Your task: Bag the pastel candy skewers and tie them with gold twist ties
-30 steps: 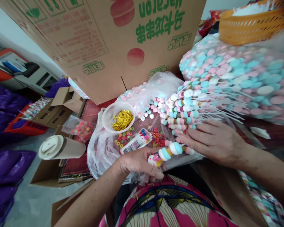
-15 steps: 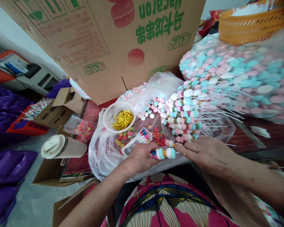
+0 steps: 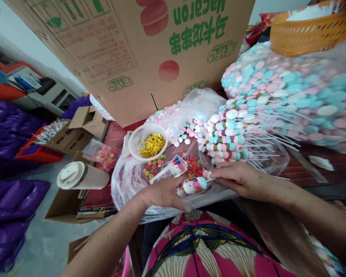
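Note:
A marshmallow skewer (image 3: 193, 185) in a wrapper with coloured print lies low over the front of the plastic sheet. My right hand (image 3: 233, 177) pinches its stick at the right end. Around the skewer's left end is my left hand (image 3: 163, 193), its thumb and fingers spread apart; whether it touches the wrapper I cannot tell. Just beyond the left hand lie printed wrappers (image 3: 168, 169) and small ring-shaped candies (image 3: 154, 165). Finished-looking marshmallow skewers (image 3: 226, 138) are piled behind my right hand, sticks pointing right.
A white bowl (image 3: 132, 144) holds gold twist ties (image 3: 152, 145). Behind stands a big carton (image 3: 144, 65). To the right are a bag of pastel marshmallows (image 3: 291, 82) and an orange basket (image 3: 314, 32). At left stand a lidded cup (image 3: 95, 177) and a bag of candies (image 3: 105, 154).
My left hand has opened from its pinch at the skewer's left end. Printed wrapper now covers the marshmallows. My right hand has drawn its grip closer on the stick.

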{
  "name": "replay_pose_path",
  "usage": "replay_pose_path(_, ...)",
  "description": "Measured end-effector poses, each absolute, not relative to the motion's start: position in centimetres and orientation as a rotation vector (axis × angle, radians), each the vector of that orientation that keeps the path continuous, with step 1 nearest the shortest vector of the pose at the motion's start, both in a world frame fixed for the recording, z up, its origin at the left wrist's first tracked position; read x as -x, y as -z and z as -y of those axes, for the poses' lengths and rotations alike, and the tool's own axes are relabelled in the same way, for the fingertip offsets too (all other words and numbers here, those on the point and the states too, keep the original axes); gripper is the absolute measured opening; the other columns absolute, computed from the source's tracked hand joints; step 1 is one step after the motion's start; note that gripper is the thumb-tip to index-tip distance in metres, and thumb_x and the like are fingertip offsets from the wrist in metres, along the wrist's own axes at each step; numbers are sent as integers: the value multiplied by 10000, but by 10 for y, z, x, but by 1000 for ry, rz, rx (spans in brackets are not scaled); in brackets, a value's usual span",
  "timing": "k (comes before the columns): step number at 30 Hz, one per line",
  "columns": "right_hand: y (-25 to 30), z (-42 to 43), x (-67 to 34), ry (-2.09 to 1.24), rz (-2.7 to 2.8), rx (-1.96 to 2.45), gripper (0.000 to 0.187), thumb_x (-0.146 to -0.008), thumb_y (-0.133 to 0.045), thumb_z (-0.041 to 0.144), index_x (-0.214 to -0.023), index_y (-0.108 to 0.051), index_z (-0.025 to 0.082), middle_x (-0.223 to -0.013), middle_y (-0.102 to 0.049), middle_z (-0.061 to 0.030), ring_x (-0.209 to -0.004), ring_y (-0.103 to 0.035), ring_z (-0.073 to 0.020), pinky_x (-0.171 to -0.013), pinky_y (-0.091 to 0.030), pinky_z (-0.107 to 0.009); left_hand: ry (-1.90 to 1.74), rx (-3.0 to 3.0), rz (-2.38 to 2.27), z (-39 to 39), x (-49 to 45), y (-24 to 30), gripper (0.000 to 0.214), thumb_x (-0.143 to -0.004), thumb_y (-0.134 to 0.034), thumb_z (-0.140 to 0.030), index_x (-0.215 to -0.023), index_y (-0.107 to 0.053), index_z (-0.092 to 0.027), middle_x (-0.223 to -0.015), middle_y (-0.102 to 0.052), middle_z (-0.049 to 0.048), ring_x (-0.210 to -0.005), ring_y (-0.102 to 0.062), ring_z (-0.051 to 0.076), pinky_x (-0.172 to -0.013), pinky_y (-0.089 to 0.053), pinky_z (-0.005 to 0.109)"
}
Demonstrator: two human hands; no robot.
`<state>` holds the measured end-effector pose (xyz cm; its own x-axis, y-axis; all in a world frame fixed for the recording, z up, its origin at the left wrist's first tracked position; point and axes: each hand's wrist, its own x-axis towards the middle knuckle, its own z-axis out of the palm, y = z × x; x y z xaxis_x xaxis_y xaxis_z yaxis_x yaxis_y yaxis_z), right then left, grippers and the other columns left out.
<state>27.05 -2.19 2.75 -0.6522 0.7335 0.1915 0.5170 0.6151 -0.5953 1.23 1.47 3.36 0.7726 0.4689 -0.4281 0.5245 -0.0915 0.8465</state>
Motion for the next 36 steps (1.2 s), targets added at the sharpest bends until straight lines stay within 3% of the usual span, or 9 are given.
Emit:
replay_pose_path(4,-32,24,-264,-738,2416,940,268,-910,-385,139,-919,-652,163,-808,-615,-54,-730,-562,-132,-643,-429,-236,75,-1675,-868,-4,-13,-27,368,-712,-675,-255,-1072,-622,-192,-866,-675,-14,-743,-593,157,-689,-479,250)
replay_pose_path(7,-32,24,-250,-678,2464,892,265,-862,-407,79,-931,-646,170,-801,-619,-46,-721,-556,-130,-631,-427,-230,95,-1619,-893,-3,-23,-25,364,-670,-701,-249,-1021,-621,-193,-717,-614,-46,-545,-514,100,-519,-430,197)
replay_pose_path(10,-33,23,-243,-600,2465,887,246,-871,-404,86,-893,-636,165,-808,-624,-52,-721,-550,-134,-631,-428,-237,111,-1500,-887,-8,-24,-29,428,-632,-745,-343,-998,-606,-170,-684,-563,-45,-489,-474,87,-456,-398,196)
replay_pose_path(18,-44,31,-248,-600,2574,1024,227,-833,-413,65,-867,-620,153,-765,-609,-55,-704,-551,-161,-619,-404,-262,-54,-1942,-1214,-6,-1,-32,355,-677,-715,-480,-808,-642,-159,-699,-585,-24,-705,-529,151,-631,-382,227)
replay_pose_path(25,-32,33,-218,-651,2469,962,225,-835,-396,66,-887,-598,151,-794,-598,-60,-721,-548,-158,-611,-412,-255,-82,-2031,-1007,5,-23,-26,341,-735,-690,-423,-973,-648,-182,-863,-685,7,-819,-608,194,-701,-417,246)
replay_pose_path(29,-37,25,-222,-477,2332,973,224,-880,-381,110,-962,-588,139,-936,-617,-111,-873,-569,-181,-740,-462,-297,-200,-1921,-943,6,-22,-22,317,-774,-659,-389,-1006,-642,-173,-922,-695,6,-855,-617,184,-753,-441,247)
replay_pose_path(32,-35,20,-225,-377,2361,1004,231,-878,-392,116,-905,-619,154,-837,-639,-89,-799,-585,-182,-714,-471,-301,-178,-1980,-960,7,-23,-18,318,-833,-572,-444,-949,-654,-160,-840,-692,17,-793,-617,179,-723,-448,252)
replay_pose_path(36,-15,19,-210,-465,2376,1025,268,-830,-400,92,-916,-648,143,-829,-676,-104,-782,-616,-195,-688,-492,-308,-16,-2120,-1199,10,-34,-9,316,-859,-523,-391,-1003,-658,-143,-935,-702,102,-884,-626,256,-794,-458,344)
